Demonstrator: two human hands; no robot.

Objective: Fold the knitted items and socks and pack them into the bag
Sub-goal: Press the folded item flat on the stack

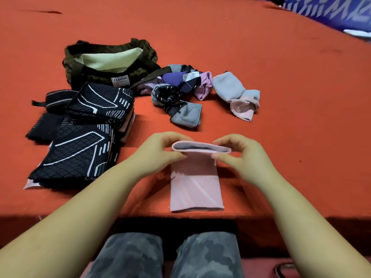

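Red table; both hands pinch pink sock cuff, lengthwise toward person

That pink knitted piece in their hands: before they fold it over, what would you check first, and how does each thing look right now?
1. Both hands hold the far edge: ok. The left hand and right hand pinch the pink knitted piece at its two far corners.
2. Piece lies flat: ok, its near part rests smooth on the red table.
3. Near edge is on the table: ok, though close to the table's edge.
4. Bag open for packing: ok, its pale lining shows.
5. Bag has room: cannot tell, the bottom is hidden.
6. All else folded: not ok, the loose socks lie in a heap.
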